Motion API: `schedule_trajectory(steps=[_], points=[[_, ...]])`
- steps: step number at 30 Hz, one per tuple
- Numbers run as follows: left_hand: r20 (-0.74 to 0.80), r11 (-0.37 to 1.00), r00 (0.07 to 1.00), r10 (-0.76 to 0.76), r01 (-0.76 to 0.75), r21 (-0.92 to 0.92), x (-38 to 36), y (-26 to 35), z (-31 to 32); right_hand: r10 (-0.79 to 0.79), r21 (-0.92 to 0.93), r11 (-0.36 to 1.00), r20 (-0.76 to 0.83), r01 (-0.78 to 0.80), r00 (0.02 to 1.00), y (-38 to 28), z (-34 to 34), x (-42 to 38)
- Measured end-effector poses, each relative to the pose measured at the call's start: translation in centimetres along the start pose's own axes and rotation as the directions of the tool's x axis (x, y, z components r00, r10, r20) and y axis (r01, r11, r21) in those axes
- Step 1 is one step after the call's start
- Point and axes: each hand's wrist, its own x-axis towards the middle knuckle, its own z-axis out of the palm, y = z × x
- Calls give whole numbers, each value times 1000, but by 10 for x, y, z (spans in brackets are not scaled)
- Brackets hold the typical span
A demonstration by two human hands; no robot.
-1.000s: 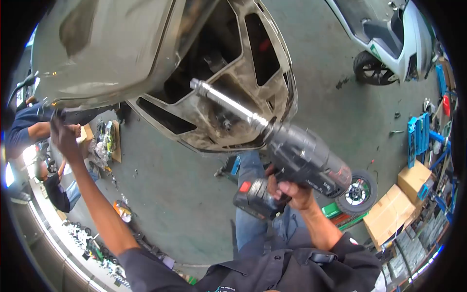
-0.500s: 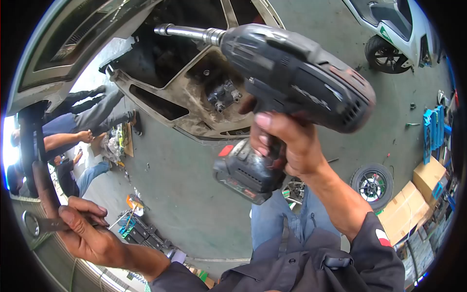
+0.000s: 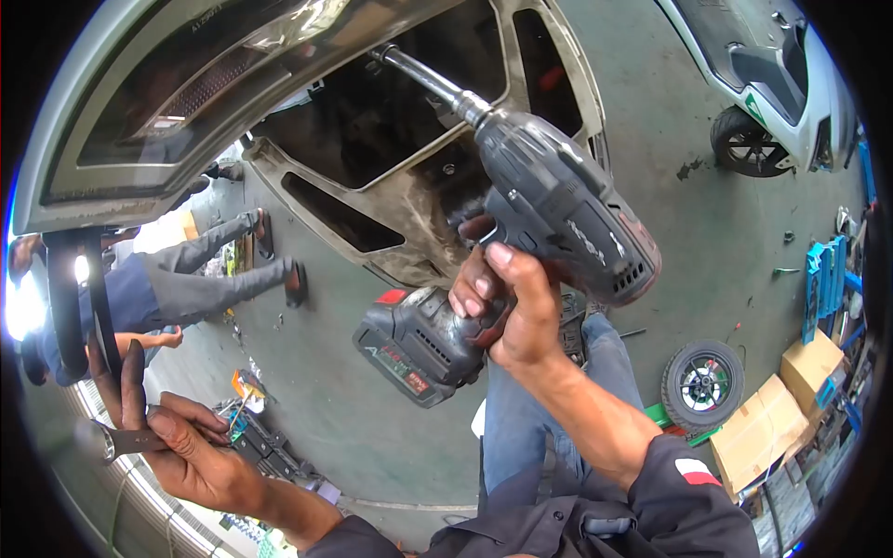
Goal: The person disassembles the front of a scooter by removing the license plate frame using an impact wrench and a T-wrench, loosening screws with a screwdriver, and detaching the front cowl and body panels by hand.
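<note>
My right hand (image 3: 523, 307) grips the handle of a black cordless impact wrench (image 3: 569, 200), its finger at the trigger and the battery pack (image 3: 419, 349) below. A long chrome socket extension (image 3: 430, 82) on its nose points up and left; its tip overlaps the edge of a silver vehicle part (image 3: 102, 200). Behind the tool is a dirty beige panel (image 3: 409, 209) with dark openings. At lower left, my left hand (image 3: 209, 465) pinches a wrench (image 3: 138, 441) under the thumb, with two fingers stretched upward near a dark upright bar (image 3: 65, 288).
A person (image 3: 209, 279) in dark clothes stands at the left. On the right are a scooter (image 3: 772, 84), a loose wheel (image 3: 702, 386), cardboard boxes (image 3: 758, 428) and blue metal parts (image 3: 823, 288). Dark boxes and tools (image 3: 270, 451) lie on the floor at lower left.
The impact wrench has swung so its extension slants more steeply, its tip shifting right to the silver part's edge. My left hand stays at lower left with the wrench. The view has shifted.
</note>
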Motion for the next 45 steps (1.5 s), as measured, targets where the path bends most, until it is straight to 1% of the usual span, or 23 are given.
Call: schedule_trajectory(steps=[2, 7, 9, 11, 14, 16, 17, 20, 22, 24, 26, 27, 29, 30, 31, 32, 34, 36, 38, 40, 41, 44, 45], points=[[3, 998, 1000, -7, 7, -59, 3, -11, -1, -23, 86, 996, -30, 26, 999, 13, 1, 0], [-35, 992, 998, 46, -50, -115, 8, -46, 1, -45, 12, 999, -49, 46, 998, 8, 11, 0], [-107, 990, 993, 54, -67, -122, 7, -51, 6, -9, -39, 999, -43, 7, 999, -9, 8, 0], [-122, 993, 992, -25, 11, -119, 4, -49, 6, 39, -88, 995, -14, -40, 999, -33, 3, 5], [-164, 995, 985, -50, 34, -97, 6, -39, 11, 138, -166, 978, 41, -129, 990, -78, 0, 17], [-156, 989, 985, -71, 49, -136, 3, -35, 9, 116, -367, 923, -28, -118, 993, -105, -7, 29], [-163, 988, 984, -69, 44, -149, 3, -32, 9, 77, -464, 884, 13, -62, 997, -118, -4, 35], [-146, 985, 988, -39, 13, -171, 1, -25, 12, 1, -772, 625, 149, 116, 989, -148, 9, 49], [-126, 988, 991, -46, 26, -152, 1, -21, 12, 42, -780, 624, 103, 54, 994, -155, 20, 46], [-214, 989, 976, -36, 4, -147, 0, -16, 15, 77, -787, 616, 47, -10, 996, -156, 23, 42], [-256, 986, 958, 128, -151, -72, -14, -13, 13, 255, -494, 837, -28, -235, 967, -155, 24, 41], [-208, 979, 971, 120, -151, -139, -28, -6, 13, 280, -474, 832, -91, -289, 956, -156, 26, 41], [45, 911, 993, -107, 116, -396, -60, 23, 23, 293, -469, 835, -64, -287, 954, -163, 18, 49], [312, 783, 915, -254, 384, -490, -70, 43, 32, 306, -476, 833, -26, -281, 952, -167, 13, 54], [663, 595, 670, -334, 696, -402, -60, 47, 43, 293, -504, 826, 1, -253, 956, -169, 10, 58], [899, 376, 306, -312, 909, -179, -46, 49, 60, 299, -507, 825, 17, -250, 954, -171, 8, 61], [988, -90, 89, -127, 991, -101, -50, 19, 91, 301, -508, 824, 14, -252, 954, -175, 9, 64], [955, -148, 202, -215, 960, -236, -35, 15, 108, 289, -505, 825, -8, -253, 957, -176, 12, 62], [919, -90, 272, -284, 947, -308, -16, 43, 110, 285, -507, 822, -30, -261, 958, -177, 12, 61], [964, -33, 224, -142, 972, -231, -24, 30, 114, 284, -524, 813, -22, -253, 958, -175, 10, 62], [975, -69, 152, -159, 984, -165, -25, 29, 113, 277, -530, 813, -12, -241, 961, -174, 9, 62], [940, -205, 137, -312, 956, -208, -23, 11, 117, 281, -519, 818, -14, -247, 960, -174, 7, 63], [907, -15, 231, -352, 967, -252, -15, 15, 117, 280, -517, 819, -14, -247, 960, -174, 7, 63]])
